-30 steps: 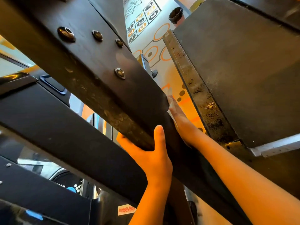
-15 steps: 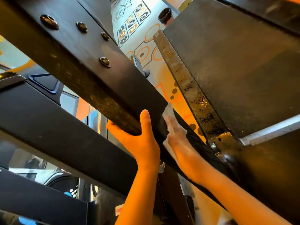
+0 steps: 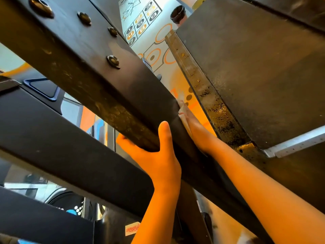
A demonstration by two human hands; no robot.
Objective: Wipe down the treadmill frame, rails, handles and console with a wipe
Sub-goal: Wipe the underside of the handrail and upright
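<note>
- Black metal frame beam [image 3: 98, 73] with 4 round bolts [image 3: 113, 61] runs diagonally.
- Left hand [image 3: 158, 155] grips the beam's lower edge from below, thumb up, fingers curled round the far side.
- Right hand [image 3: 197, 131] lies flat, fingers straight, pressing white wipe [image 3: 182, 117] against the beam's right face.
- Dusty grey side rail [image 3: 207, 92] sits near, to the right.

i see a pale floor [image 3: 163, 50] with orange rings and numbers. the treadmill deck [image 3: 255, 67] and a small black cup [image 3: 177, 14] sit on it.
</note>
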